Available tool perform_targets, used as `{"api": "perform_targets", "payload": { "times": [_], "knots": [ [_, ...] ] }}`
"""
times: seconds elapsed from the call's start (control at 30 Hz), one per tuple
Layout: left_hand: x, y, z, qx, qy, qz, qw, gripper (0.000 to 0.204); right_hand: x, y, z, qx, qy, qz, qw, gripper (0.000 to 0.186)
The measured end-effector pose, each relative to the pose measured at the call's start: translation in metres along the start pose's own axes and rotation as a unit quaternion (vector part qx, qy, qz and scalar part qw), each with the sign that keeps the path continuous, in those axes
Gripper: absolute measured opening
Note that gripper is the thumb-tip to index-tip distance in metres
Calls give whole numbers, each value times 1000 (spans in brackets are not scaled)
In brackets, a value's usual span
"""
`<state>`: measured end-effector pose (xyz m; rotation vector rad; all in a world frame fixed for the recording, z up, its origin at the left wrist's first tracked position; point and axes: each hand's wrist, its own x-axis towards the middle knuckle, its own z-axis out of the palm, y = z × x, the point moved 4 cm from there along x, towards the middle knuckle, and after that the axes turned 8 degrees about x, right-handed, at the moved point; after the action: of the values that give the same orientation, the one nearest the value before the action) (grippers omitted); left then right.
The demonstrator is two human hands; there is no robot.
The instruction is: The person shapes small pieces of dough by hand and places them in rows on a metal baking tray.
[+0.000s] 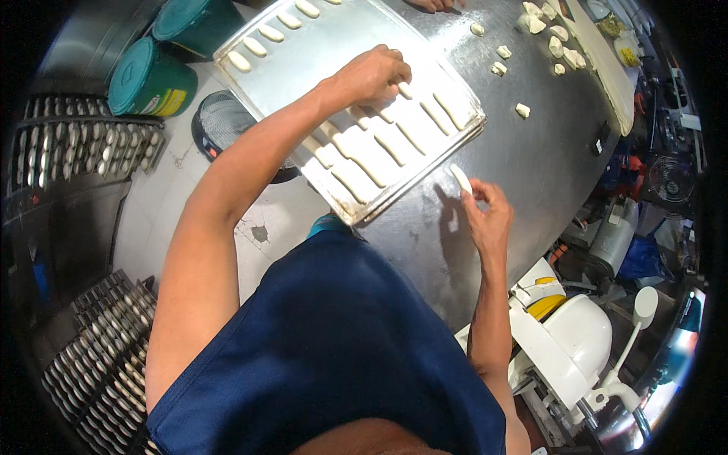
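A metal baking tray lies on the steel table, carrying rows of pale elongated dough pieces. My left hand reaches over the tray, fingers curled down onto a dough piece near the tray's right side. My right hand hovers above the table just off the tray's near corner, pinching one rolled dough stick upright between its fingertips. Small cut dough lumps lie scattered on the table beyond the tray.
Another person's hand shows at the table's far edge. Two green lidded buckets and a round fan stand on the floor at left, with racks of moulds nearby. A white machine sits at lower right.
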<state>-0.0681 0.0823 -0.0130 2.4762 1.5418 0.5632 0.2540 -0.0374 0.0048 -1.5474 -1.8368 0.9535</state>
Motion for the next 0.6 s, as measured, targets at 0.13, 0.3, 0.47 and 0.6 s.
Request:
{"api": "perform_targets", "payload": {
  "times": [0.13, 0.3, 0.47, 0.6],
  "knots": [
    [-3, -3, 6, -63, -45, -7, 997, 28, 77, -57, 30, -3, 14, -81, 997, 23],
    [-14, -7, -6, -99, 51, -25, 993, 32, 173, -89, 82, -13, 7, -194, 981, 27],
    [-49, -25, -33, -123, -26, -127, 984, 34, 188, -77, 101, -104, -78, -179, 975, 28],
    [-71, -42, -34, -144, -27, -101, 984, 29, 144, -105, 98, -107, -18, -244, 964, 27]
  ]
}}
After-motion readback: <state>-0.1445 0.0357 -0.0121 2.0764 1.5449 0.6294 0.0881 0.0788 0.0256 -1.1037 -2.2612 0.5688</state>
